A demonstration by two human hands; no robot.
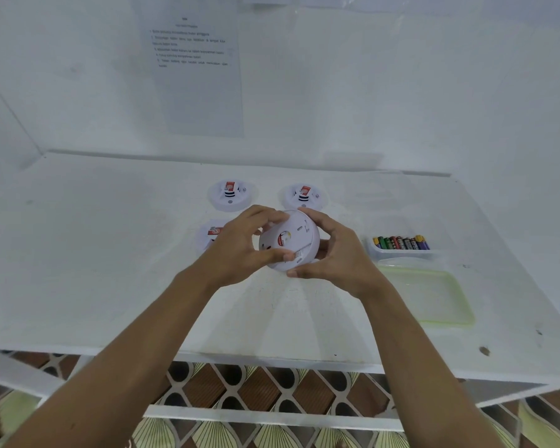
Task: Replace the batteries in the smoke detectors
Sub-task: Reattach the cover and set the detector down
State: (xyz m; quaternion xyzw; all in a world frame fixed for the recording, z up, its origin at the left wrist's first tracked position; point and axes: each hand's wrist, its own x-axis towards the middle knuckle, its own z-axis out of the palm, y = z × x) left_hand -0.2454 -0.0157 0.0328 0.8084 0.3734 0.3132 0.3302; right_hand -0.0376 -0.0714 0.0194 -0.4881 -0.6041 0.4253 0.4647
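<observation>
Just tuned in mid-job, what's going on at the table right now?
A person holds one smoke detector above the white table with both hands: the left hand grips its left side, the right hand its right rim. Its labelled back faces the camera, and neither hand holds a battery. Three other detectors lie on the table, one partly hidden behind the left hand. To the right, batteries sit in a clear tub, with a green tray nearer.
</observation>
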